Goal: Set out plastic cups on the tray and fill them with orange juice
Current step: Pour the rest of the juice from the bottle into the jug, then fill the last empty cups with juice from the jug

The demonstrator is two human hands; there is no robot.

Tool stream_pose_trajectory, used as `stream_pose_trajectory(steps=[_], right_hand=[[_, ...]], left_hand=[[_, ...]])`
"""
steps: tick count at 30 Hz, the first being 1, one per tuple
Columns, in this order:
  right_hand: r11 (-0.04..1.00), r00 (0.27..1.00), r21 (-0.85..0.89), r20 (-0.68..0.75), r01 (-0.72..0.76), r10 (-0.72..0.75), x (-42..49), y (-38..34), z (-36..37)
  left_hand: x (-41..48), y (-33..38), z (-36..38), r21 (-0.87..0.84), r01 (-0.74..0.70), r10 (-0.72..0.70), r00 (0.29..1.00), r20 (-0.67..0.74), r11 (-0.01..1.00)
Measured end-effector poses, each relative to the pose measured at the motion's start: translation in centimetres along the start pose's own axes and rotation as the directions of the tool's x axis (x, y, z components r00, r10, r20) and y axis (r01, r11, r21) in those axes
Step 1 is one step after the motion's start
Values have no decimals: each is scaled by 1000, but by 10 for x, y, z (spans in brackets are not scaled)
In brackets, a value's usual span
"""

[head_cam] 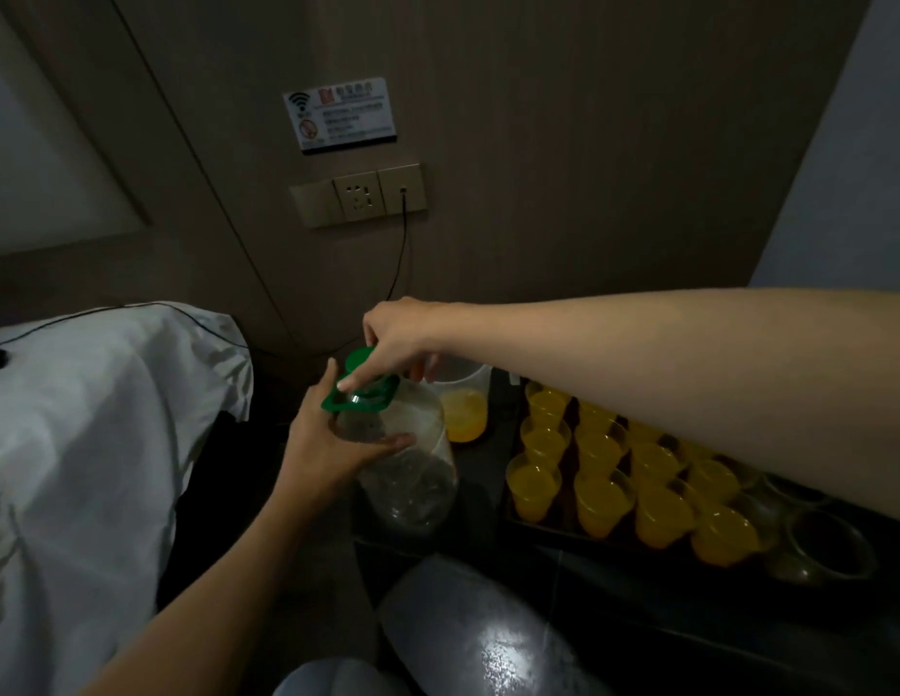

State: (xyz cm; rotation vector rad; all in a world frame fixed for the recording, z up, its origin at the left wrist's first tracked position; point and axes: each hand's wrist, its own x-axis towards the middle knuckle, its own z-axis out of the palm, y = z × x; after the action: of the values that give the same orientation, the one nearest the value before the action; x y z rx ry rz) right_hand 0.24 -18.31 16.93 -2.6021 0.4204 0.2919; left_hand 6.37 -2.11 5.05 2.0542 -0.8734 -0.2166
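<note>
Rightward of the clear jug lay the tray of juice-filled cups. Left hand wrapped the jug's shoulder; right hand pinched the green cap above it, apparently at its mouth.

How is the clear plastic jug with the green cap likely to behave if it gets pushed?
The clear jug looks nearly empty, so probably light and easy to tip. Its thin walls likely flex under the left hand. The right hand on the green cap should steady it.
</note>
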Motion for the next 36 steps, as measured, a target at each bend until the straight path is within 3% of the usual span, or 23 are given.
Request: stream_pose_trajectory(steps=[2, 4, 7, 10, 12, 15, 18, 21, 25, 29, 33, 36], right_hand=[[998, 999, 64, 42, 11, -14, -1, 9, -8], [987, 999, 160, 32, 23, -29, -3, 25, -20], [934, 992, 356, -112, -18, 61, -2, 67, -37], [920, 937, 381, -284, -86, 205, 8, 119, -34], [906, 918, 402, -295, -134, 267, 14, 146, -24], [886, 909, 419, -261, -198, 326, 20, 174, -5], [886, 917, 413, -231, -209, 325, 30, 190, 14], [891, 933, 408, -200, -198, 299, 43, 201, 31], [864, 952, 483, -171, -144, 254, 58, 210, 48], [796, 961, 589, -114, -137, 250, 72, 211, 59], [738, 953, 665, -138, -113, 270, 76, 207, 57], [694, 909, 718, -246, -63, 336, 70, 203, 45]], left_hand=[[-9, 5, -5, 97, -43, 50, 996, -69, 994], [-32, 4, -7, 158, -175, 204, 960, -191, 972], [-81, 15, 6, 244, -404, 468, 813, -347, 882], [-111, 44, 53, 102, -580, 588, 786, -191, 809], [-109, 65, 90, -56, -484, 480, 874, -72, 873], [-74, 89, 133, -259, -60, 71, 997, 34, 964], [-27, 96, 159, -431, 325, -342, 939, 40, 842], [9, 93, 175, -515, 475, -551, 834, 6, 713], [45, 69, 191, -779, 455, -748, 663, -26, 431], [65, 56, 196, -869, 370, -807, 588, -54, 328], [67, 63, 193, -872, 319, -750, 657, -79, 371], [68, 70, 185, -870, 261, -653, 752, -87, 417]])
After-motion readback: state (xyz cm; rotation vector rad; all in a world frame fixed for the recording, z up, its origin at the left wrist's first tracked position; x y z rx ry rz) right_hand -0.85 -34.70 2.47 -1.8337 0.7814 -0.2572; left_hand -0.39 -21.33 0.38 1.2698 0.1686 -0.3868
